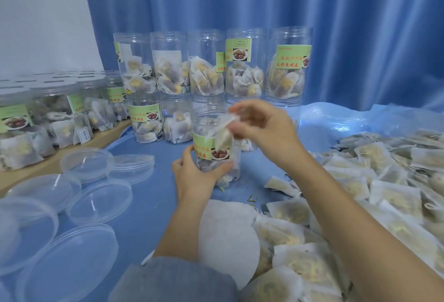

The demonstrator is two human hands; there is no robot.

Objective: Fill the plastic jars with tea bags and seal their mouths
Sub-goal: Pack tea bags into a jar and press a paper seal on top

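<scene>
My left hand grips the lower part of a clear plastic jar with a green label, standing open on the blue cloth. My right hand is above its mouth and pinches a white tea bag, which hangs down along the jar's upper side; blur hides whether it is inside. A few tea bags lie at the jar's bottom. A big heap of loose tea bags covers the right side.
Several part-filled open jars stand in rows behind. Lidded full jars sit on a wooden board at the left. Clear loose lids lie at the near left. White round paper discs lie near my left forearm.
</scene>
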